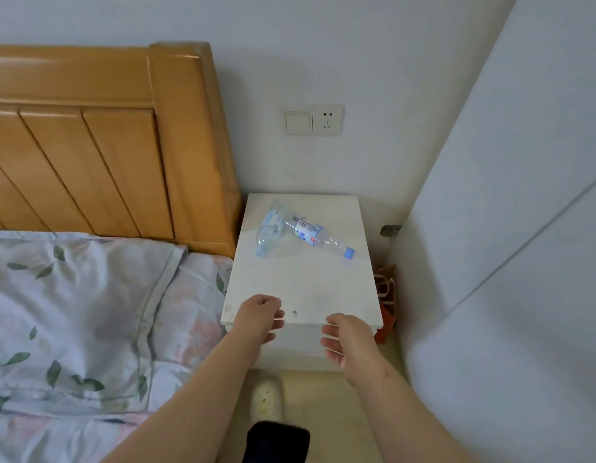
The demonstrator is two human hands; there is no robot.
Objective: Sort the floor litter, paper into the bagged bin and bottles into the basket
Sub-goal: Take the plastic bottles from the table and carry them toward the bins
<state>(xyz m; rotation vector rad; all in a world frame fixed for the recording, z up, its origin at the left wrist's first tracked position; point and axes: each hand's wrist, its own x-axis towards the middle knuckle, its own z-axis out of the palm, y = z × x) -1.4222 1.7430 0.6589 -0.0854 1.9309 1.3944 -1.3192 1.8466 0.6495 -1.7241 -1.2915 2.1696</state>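
Hovering near nightstand (306, 285), left hand (259, 317) loosely curled, right hand (348, 339) seemingly relaxed.

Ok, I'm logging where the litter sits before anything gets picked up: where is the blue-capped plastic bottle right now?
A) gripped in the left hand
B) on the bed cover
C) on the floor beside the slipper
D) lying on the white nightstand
D: the blue-capped bottle lies on its side on the white nightstand, while the left hand and right hand hold nothing, near its front edge.
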